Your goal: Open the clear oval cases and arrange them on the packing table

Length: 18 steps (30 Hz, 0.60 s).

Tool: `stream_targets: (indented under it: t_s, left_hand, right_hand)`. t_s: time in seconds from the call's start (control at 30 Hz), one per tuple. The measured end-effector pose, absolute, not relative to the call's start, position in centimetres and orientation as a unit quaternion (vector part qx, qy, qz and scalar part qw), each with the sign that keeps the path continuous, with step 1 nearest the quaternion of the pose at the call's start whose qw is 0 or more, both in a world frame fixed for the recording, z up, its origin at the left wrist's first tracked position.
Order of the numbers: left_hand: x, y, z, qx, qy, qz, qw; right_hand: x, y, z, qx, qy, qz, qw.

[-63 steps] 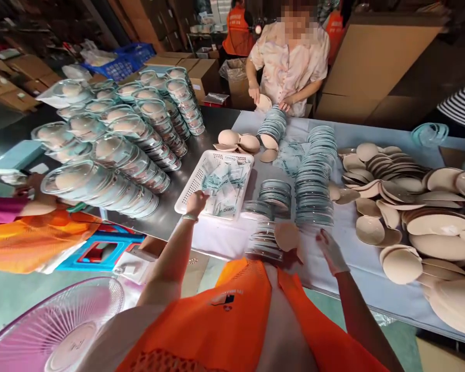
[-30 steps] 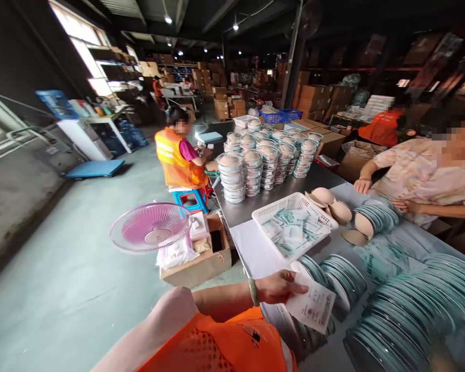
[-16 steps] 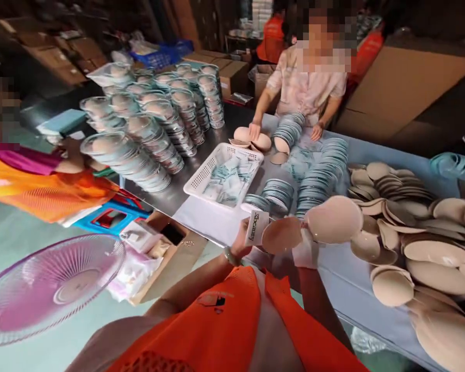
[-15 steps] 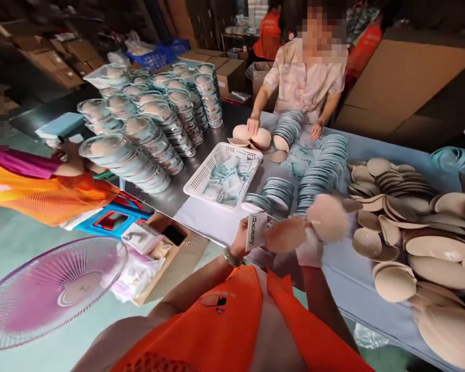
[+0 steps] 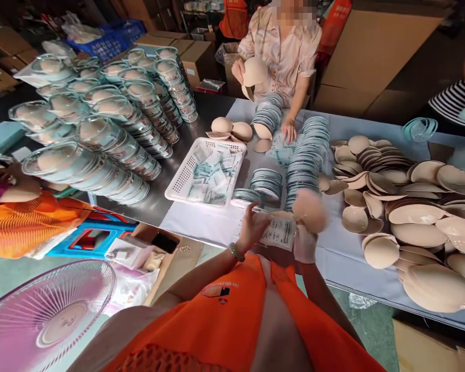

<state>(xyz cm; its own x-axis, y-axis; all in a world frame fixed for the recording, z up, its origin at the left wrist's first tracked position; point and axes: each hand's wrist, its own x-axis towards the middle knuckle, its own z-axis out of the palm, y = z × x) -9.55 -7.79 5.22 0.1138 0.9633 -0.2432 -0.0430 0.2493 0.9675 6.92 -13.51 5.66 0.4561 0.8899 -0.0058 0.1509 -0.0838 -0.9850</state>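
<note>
My left hand is closed at the left end of a white printed packet, low over the table's near edge. Its fingertips are partly hidden. In a pale glove, my right hand grips a pair of beige bra cups. The right cup is blurred by motion, and the other lies mostly behind the packet. Just beyond my hands stand short stacks of round, teal-rimmed cases and a longer leaning row of them.
A white basket holds similar packets. Tall stacks of filled clear cases stand left. Loose bra cups pile up right. Across the table, a co-worker holds a bra cup. A pink fan stands lower left.
The lettered white piece in my left hand now shows a printed face and covers part of the cups. The co-worker has lifted cups off the table. The view has shifted right.
</note>
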Motion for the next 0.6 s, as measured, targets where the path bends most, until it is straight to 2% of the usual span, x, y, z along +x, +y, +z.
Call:
stream_targets:
  t_s: [0.07, 0.17, 0.23, 0.27, 0.33, 0.4, 0.53, 0.6]
  left_hand:
    - [-10.0, -7.0, 4.5, 0.412, 0.504, 0.43, 0.625]
    - [-10.3, -7.0, 3.5, 0.384, 0.479, 0.423, 0.667]
    - [-10.6, -7.1, 3.2, 0.401, 0.431, 0.386, 0.71]
    - [-10.9, -6.8, 3.2, 0.424, 0.395, 0.351, 0.735]
    - [-11.8, -5.3, 3.6, 0.498, 0.33, 0.263, 0.757]
    - [-12.9, -2.5, 4.2, 0.606, 0.37, 0.215, 0.671]
    - [-14.1, 2.6, 3.6, 0.706, 0.567, 0.199, 0.374]
    - [-13.4, 2.9, 2.2, 0.738, 0.593, 0.138, 0.291]
  right_hand:
    - [7.5, -14.9, 6.4, -0.653, -0.458, 0.314, 0.515]
    - [8.3, -17.2, 6.9, -0.601, -0.656, 0.224, 0.399]
    - [8.6, -17.6, 6.6, -0.579, -0.724, 0.172, 0.334]
    - [8.7, -17.3, 6.3, -0.594, -0.714, 0.174, 0.328]
    - [9.1, -16.1, 5.6, -0.666, -0.613, 0.206, 0.371]
    - [10.0, -14.8, 4.8, -0.719, -0.496, 0.235, 0.426]
    - [13.2, -13.7, 3.3, -0.743, -0.314, 0.236, 0.542]
    - [14.8, -13.6, 3.0, -0.738, -0.238, 0.223, 0.591]
